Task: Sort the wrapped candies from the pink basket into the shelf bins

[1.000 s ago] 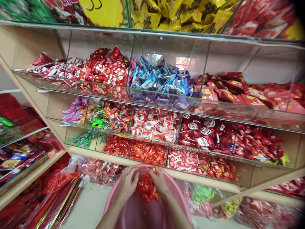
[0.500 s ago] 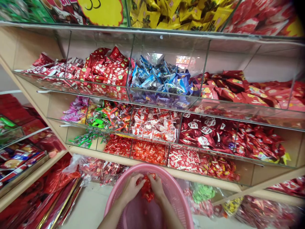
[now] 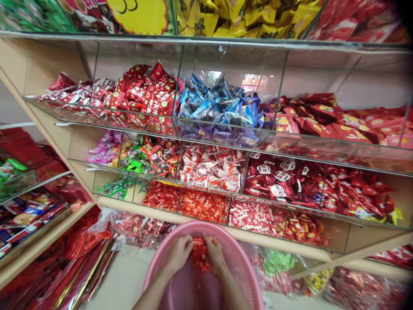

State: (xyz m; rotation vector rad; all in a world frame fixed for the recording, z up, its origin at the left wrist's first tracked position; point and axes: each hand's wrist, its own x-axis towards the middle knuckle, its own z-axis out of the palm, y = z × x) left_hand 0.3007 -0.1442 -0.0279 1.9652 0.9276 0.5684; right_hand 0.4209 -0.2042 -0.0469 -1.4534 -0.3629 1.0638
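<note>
A pink plastic basket stands at the bottom centre, and both hands are over its inside. Between them is a bunch of small red candy wrappers. My left hand grips the bunch's left side with thumb and fingers closed together. On the other side my right hand pinches the same wrappers, fingers curled behind them. The basket's inner wall shows below the bunch; how deep it is filled cannot be made out.
Glass-fronted shelves hold red candies, white-and-red ones and blue packets. Plastic bags of candy lie on the floor right of the basket. Long red packages lean at the left.
The hands have drawn slightly apart around the red wrappers, and more of the bunch shows between them. The view has shifted a little.
</note>
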